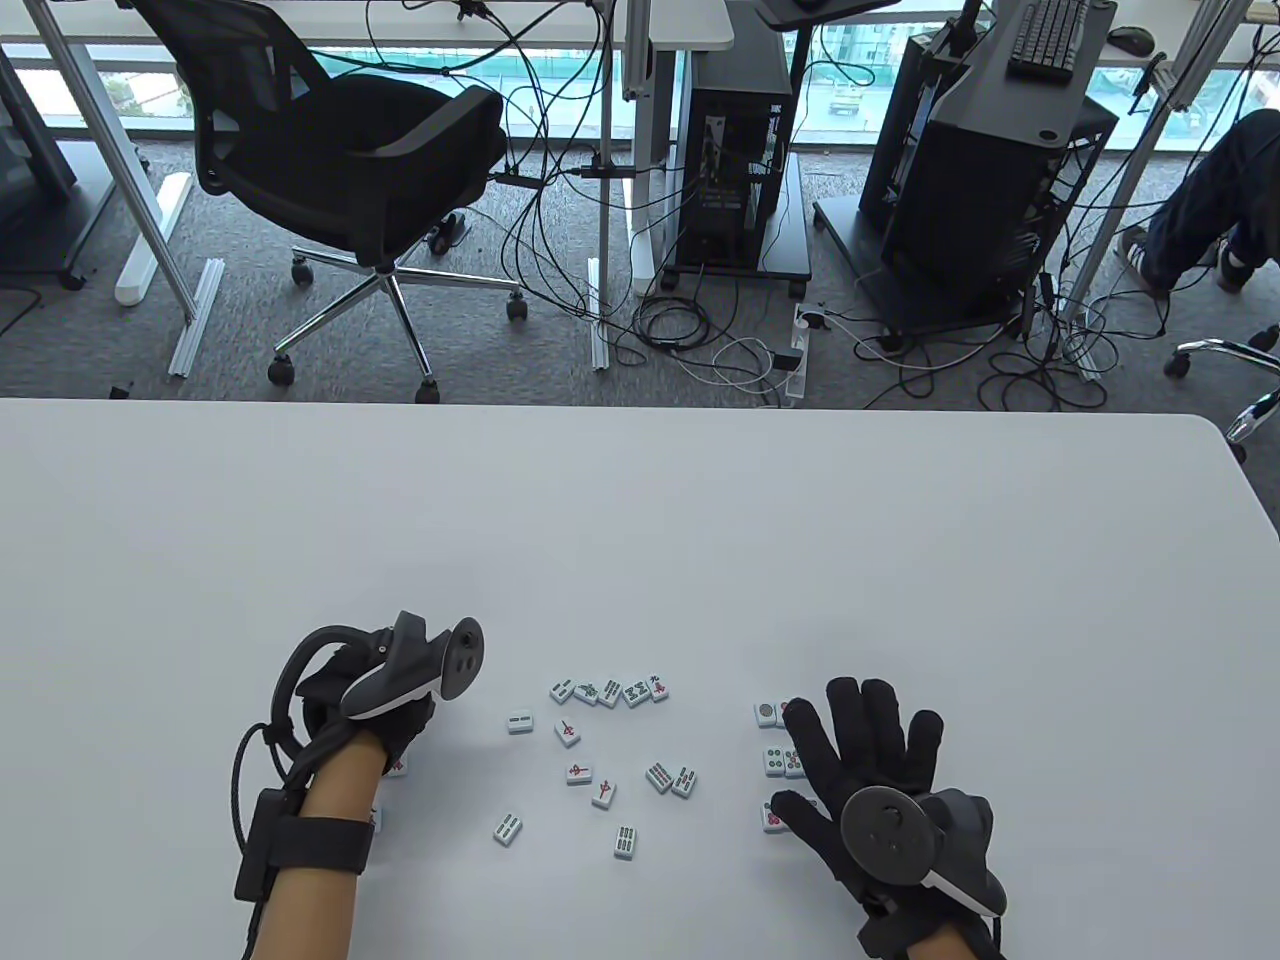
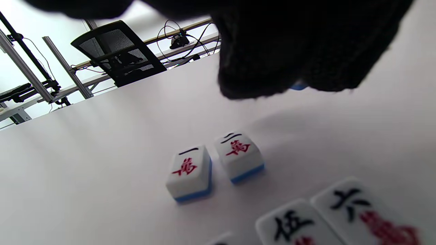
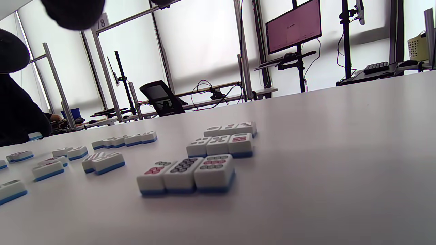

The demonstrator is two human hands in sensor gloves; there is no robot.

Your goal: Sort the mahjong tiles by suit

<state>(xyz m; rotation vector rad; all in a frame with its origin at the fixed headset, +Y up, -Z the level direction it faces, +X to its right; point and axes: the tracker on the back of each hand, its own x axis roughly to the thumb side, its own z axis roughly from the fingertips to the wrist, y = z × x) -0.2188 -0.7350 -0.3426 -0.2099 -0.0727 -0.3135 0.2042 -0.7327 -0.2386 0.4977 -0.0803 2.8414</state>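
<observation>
On the counter (image 1: pixel 640 520), a blue-backed tile (image 2: pixel 299 86) seems pinched in the left hand (image 1: pixel 385 700); it should be set squarely beside the character tiles (image 2: pixel 214 165). The right hand (image 1: pixel 870 745) is spread flat, fingers straight, over the circle tiles (image 3: pixel 204 160), holding nothing.

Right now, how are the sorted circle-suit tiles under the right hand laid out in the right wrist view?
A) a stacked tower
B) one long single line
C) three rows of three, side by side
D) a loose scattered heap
C: the right wrist view shows the circle-suit tiles lying flat on the table in three rows of three touching tiles each.
</observation>
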